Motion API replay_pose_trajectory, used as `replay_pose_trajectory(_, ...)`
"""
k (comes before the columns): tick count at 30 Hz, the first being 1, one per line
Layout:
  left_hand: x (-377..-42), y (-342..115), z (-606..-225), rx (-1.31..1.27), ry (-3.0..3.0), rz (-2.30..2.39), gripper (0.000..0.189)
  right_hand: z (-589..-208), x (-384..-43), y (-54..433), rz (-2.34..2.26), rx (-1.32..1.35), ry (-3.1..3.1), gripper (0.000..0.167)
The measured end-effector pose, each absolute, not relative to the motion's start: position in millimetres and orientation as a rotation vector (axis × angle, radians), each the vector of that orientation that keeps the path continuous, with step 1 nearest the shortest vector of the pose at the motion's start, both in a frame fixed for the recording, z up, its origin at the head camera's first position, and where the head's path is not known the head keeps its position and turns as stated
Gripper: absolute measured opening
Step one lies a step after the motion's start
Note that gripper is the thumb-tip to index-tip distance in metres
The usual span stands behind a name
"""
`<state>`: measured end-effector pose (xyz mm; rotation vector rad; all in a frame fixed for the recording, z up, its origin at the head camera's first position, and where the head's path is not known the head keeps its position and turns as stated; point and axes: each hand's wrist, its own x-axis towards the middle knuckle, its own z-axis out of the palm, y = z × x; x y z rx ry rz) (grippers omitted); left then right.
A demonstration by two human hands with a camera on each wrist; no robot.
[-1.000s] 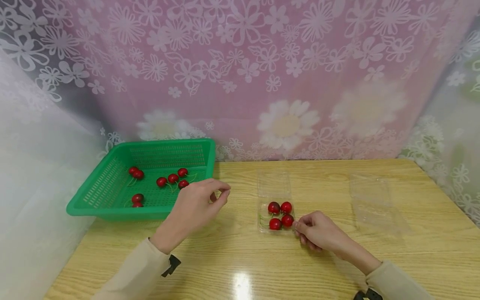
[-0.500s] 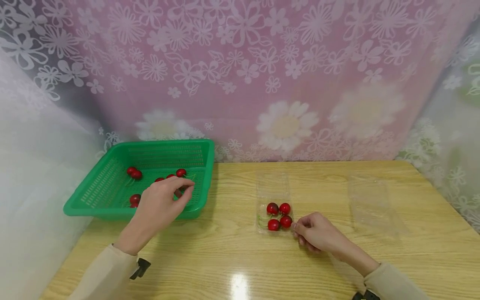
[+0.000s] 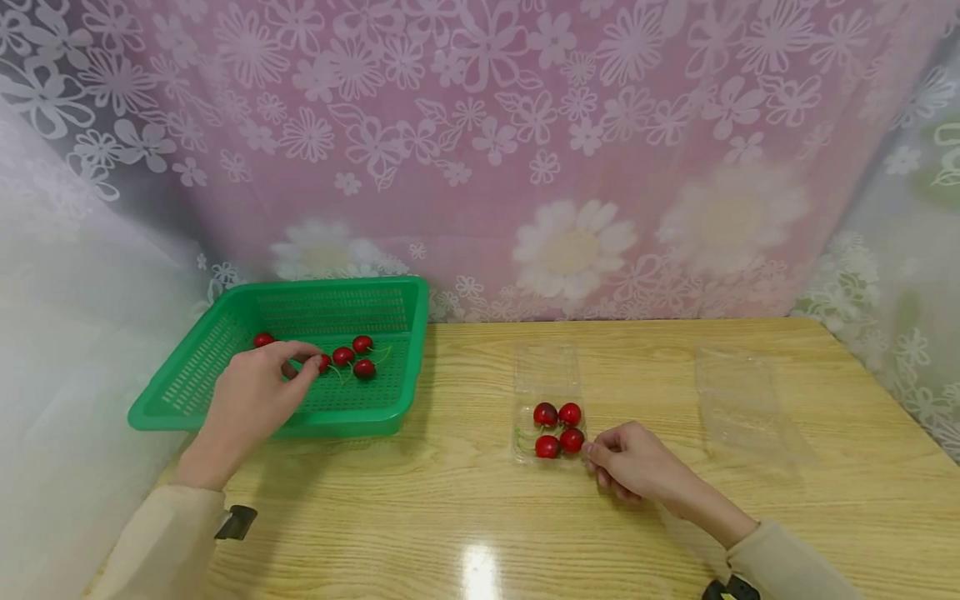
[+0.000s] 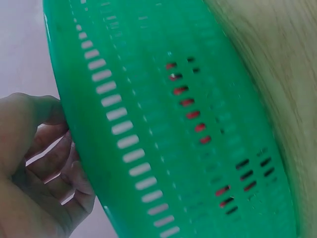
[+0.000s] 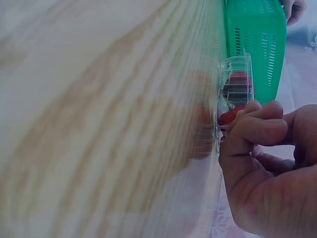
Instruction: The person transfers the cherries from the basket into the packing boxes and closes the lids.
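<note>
My left hand (image 3: pixel 258 387) is over the green plastic basket (image 3: pixel 408 392), with its thumb and fingertips right at a red cherry (image 3: pixel 325 363). In the left wrist view the loosely bent fingers show behind the basket's rim, and nothing is seen held between them. Other cherries (image 3: pixel 343 357) with green stems lie on the basket floor; my hand hides some. On the table, my right hand (image 3: pixel 637 467) pinches the right edge of a clear plastic clamshell box (image 3: pixel 525 458). The box's lid (image 3: pixel 547 369) lies folded back, and several red cherries (image 3: pixel 547 447) sit inside.
Another clear plastic box (image 3: pixel 742 400) lies on the wooden table (image 3: pixel 480 500) at the right. A pink flowered curtain (image 3: pixel 465 167) hangs behind the table's back edge. White sheer fabric (image 3: pixel 67 375) hangs on the left.
My left hand has moved left from beside the basket's right rim to over its cherries, uncovering those on the right. The right hand and the box of cherries stay in place.
</note>
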<state>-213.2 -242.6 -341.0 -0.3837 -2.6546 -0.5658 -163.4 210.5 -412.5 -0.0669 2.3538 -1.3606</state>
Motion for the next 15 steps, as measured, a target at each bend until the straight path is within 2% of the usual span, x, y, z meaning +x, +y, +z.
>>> replay_pose_trajectory(15,-227.6,-277.7,-344.8,-0.303,-2.806,-0.483,0.025,-414.1,-164.0,210.7,-1.359,-0.056,2.351,0.035)
